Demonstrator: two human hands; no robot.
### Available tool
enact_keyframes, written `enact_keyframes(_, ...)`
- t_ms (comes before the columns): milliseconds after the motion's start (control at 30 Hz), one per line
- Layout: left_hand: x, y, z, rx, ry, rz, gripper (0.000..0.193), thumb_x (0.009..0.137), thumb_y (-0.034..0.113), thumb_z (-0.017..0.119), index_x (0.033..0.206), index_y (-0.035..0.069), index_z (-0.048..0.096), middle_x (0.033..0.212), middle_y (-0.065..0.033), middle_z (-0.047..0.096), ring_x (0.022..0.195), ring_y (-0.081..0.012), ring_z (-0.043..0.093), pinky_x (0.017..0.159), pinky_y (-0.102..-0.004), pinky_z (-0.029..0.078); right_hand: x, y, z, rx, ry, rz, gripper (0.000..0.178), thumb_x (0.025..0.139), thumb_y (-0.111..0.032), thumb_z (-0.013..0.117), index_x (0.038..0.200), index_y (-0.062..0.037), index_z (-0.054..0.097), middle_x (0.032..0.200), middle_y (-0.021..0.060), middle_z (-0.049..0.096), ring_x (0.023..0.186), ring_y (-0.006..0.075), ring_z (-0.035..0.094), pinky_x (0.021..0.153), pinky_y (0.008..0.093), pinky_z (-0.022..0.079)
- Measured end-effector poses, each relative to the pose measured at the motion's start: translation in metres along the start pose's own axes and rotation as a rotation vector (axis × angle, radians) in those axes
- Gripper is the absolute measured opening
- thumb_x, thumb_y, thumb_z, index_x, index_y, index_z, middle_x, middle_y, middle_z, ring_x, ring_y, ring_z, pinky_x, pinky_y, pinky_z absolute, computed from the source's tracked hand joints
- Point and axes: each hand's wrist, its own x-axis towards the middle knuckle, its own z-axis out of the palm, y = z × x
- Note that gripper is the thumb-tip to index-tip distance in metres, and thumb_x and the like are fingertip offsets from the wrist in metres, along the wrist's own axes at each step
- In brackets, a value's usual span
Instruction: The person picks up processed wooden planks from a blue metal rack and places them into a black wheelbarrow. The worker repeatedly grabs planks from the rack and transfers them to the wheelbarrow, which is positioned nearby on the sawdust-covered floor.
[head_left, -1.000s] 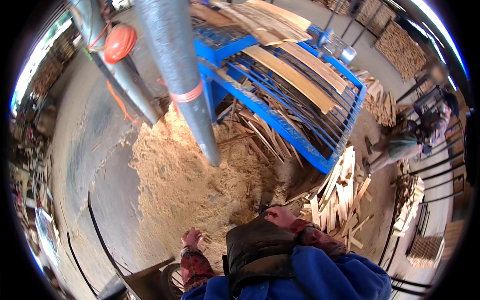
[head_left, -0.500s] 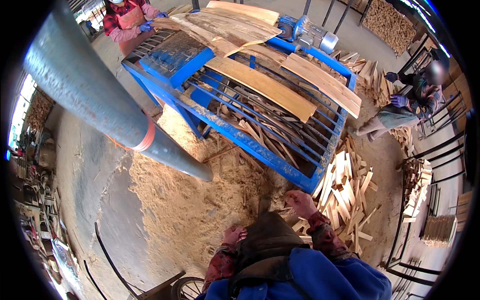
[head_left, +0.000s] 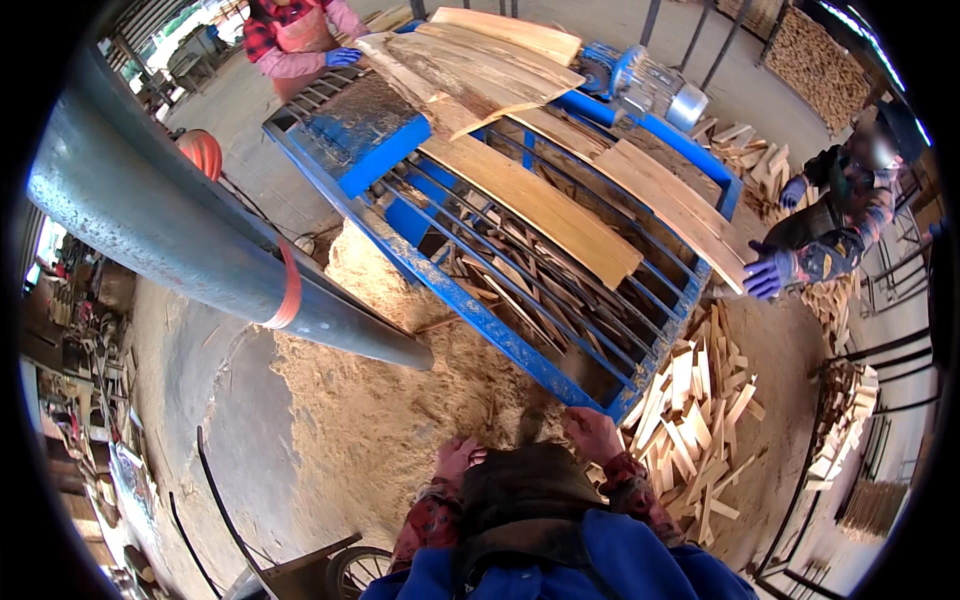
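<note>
Head view: looking down past my own chest at a sawmill floor.
Left hand [head_left: 457,458]: low at the chest, fingers curled in, holding nothing I can spot; palm side is hidden, so can't really tell.
Right hand [head_left: 592,434]: just below the blue frame [head_left: 470,310] corner, fingers bent, looks empty, partly cut off by my vest.
Offcuts [head_left: 700,400]: heap just right of the right hand, sticks pointing every which way, mostly up-right.
Sawdust [head_left: 390,400]: big pile under the frame, in front of the left hand.
Pipe [head_left: 190,240]: long axis runs upper left down to the sawdust.
Planks [head_left: 540,200]: lie on the frame, long axis upper left to lower right.
Far: two other people in gloves at the frame, partly cut off.
</note>
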Motion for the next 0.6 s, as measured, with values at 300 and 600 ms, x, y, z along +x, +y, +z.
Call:
enact_keyframes(300,0.034,0.073,0.036,0.111,-0.067,0.136,0.026,0.093,0.019,0.061,0.107,-0.002,0.058,0.091,-0.0115,0.067,0.078,-0.0182,0.066,0.068,-0.0298,0.055,0.011,-0.028,-0.002,0.151,0.002,0.151,0.024,0.089,-0.014,0.062,0.099,0.0065,0.065,0.073,0.0112,0.068,0.065,0.0159,0.067,0.06,0.0273,0.052)
enact_keyframes(600,0.086,0.151,0.045,0.151,-0.194,0.228,0.021,0.09,0.014,0.064,0.102,-0.003,0.06,0.088,-0.012,0.067,0.074,-0.019,0.067,0.065,-0.0282,0.056,0.024,-0.057,0.011,0.128,0.277,0.333,0.02,0.084,-0.017,0.066,0.085,0.0023,0.069,0.065,0.0093,0.067,0.059,0.0151,0.066,0.055,0.0284,0.052)
